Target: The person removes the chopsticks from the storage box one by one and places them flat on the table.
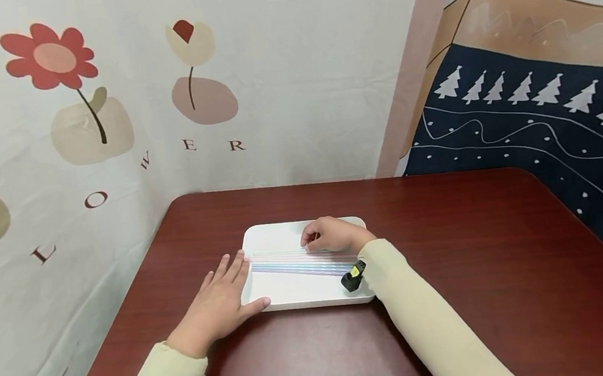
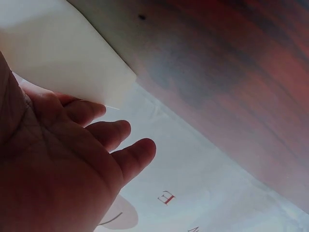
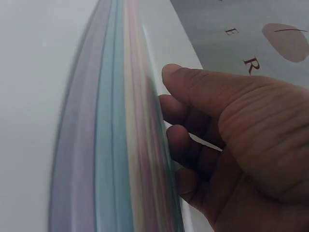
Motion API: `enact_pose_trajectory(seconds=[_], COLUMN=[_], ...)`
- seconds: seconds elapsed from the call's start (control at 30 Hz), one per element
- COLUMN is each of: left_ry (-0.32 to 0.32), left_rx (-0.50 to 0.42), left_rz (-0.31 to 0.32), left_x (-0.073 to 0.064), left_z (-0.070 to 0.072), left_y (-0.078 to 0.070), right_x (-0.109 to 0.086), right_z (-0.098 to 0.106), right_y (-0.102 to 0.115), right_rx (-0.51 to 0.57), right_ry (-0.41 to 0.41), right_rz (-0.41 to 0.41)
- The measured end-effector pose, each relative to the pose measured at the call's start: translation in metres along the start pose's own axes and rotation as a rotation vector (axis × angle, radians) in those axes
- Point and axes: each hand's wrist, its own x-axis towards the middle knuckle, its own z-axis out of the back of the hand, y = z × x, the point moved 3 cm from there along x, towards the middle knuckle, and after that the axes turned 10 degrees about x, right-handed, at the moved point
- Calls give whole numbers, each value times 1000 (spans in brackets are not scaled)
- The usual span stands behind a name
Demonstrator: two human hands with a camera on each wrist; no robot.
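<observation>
A shallow white tray [image 1: 302, 295] lies on the table, bearing a row of thin pastel strips [image 3: 106, 145] in purple, blue, cream and pink. Fingers spread, my left hand [image 1: 217, 304] rests along the tray's left rim; the left wrist view shows this hand [image 2: 63, 150] beside the pale tray edge [image 2: 72, 53]. Over the far side of the tray, my right hand [image 1: 334, 233] has loosely bent fingers. In the right wrist view, fingertips of that hand [image 3: 241, 135] meet the outer edge of the strips, with the thumb apart from the other fingers. No strip shows clearly pinched.
The tray stands on a reddish-brown table [image 1: 467, 244]. A small black device with a yellow patch [image 1: 353, 276] sits at the right sleeve's cuff. Behind the table hang a pale flower-print cloth [image 1: 297, 90] and a dark blue cloth with white trees [image 1: 521, 122].
</observation>
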Motion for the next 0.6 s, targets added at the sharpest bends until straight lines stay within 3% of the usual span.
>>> enact_pose_trajectory(seconds=[0.6], left_ry=[-1], left_rx=[-4], left_rz=[-5], left_x=[-1], left_z=[2], left_y=[0], right_x=[3], right_z=[-7], right_y=[-3], right_rx=[-10], right_ry=[-8], right_rz=[-9])
